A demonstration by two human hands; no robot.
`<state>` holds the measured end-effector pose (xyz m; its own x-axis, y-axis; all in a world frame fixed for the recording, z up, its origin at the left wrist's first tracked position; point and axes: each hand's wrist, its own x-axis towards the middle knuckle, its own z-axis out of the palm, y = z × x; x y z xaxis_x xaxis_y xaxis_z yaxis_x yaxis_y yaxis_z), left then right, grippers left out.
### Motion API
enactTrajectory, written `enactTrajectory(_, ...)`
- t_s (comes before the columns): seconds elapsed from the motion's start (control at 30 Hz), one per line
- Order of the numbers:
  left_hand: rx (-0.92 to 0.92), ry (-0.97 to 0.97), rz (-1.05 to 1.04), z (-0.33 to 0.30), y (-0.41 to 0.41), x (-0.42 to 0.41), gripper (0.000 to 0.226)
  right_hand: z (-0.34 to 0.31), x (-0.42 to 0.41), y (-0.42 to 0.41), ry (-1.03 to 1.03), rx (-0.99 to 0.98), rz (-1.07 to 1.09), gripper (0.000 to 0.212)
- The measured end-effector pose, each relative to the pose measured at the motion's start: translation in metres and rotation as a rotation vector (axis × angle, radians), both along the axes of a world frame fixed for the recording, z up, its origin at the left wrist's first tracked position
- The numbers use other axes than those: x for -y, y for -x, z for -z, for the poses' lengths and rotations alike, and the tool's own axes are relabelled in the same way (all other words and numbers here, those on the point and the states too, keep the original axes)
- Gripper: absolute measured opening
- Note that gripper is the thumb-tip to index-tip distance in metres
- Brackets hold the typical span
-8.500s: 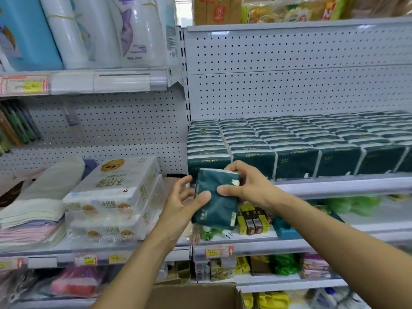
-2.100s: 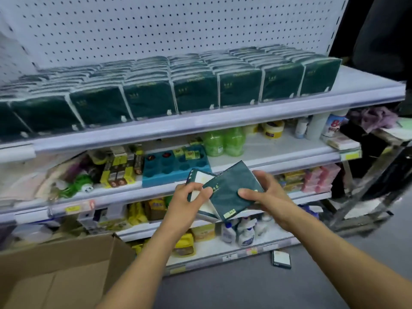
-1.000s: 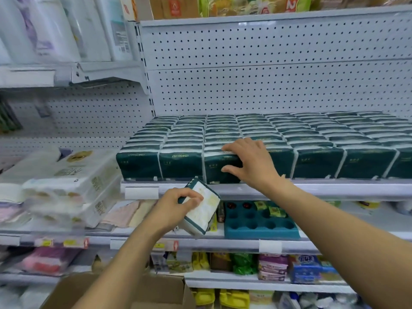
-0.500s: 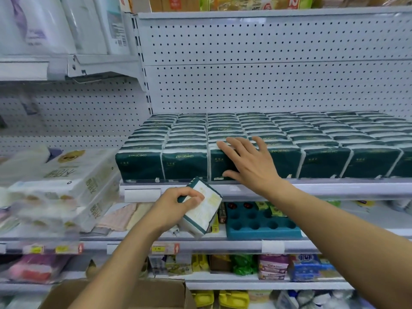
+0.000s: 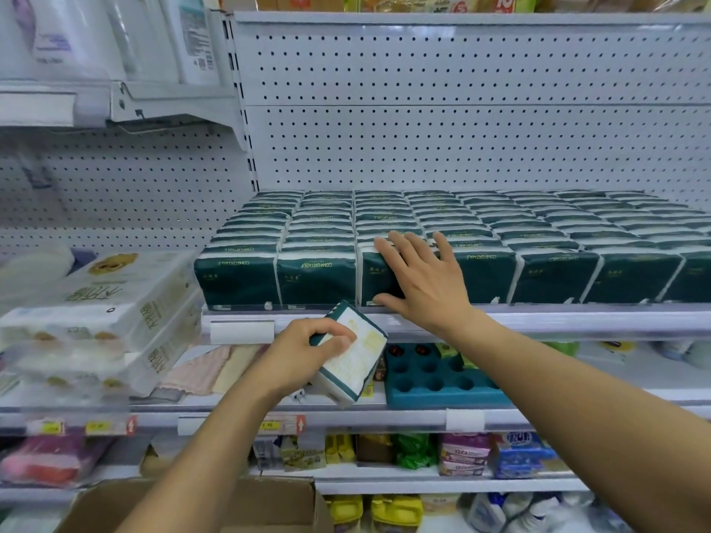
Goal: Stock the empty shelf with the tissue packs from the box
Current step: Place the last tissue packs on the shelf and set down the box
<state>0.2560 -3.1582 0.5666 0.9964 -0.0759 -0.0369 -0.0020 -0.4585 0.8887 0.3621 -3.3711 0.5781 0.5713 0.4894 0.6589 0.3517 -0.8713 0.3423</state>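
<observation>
Dark green tissue packs (image 5: 315, 277) stand in tight rows across the white shelf (image 5: 538, 319), several deep back to the pegboard. My right hand (image 5: 421, 280) lies flat with spread fingers against the front of the third pack from the left, holding nothing. My left hand (image 5: 304, 353) grips one more tissue pack (image 5: 352, 353) just below the shelf's front edge, tilted, its white and green-edged side facing me. The brown cardboard box (image 5: 269, 505) sits at the bottom, its inside hidden by my left arm.
White bundles of toilet rolls (image 5: 100, 313) are stacked on the left bay's shelf. A blue tray with round holes (image 5: 434, 382) sits on the shelf below the tissue rows. Lower shelves hold small yellow, green and purple goods. Large packs fill the top left shelf.
My right hand has opened out and flattened against the front of the third pack. My left hand keeps the spare pack in about the same place below the shelf edge.
</observation>
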Motion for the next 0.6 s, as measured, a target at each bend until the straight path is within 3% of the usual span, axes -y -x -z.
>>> enactTrajectory(0.47,0.013,-0.013,0.015,0.0001,0.0097,-0.0019,0.014,0.0070,-0.0037,0.0012,-0.002,-0.072,0.014,0.082)
enactTrajectory(0.6,0.023,0.012,0.039,-0.0010,0.0087,0.0029,0.016,0.0070,-0.0028,-0.0019,0.061,-0.135,0.044,0.089)
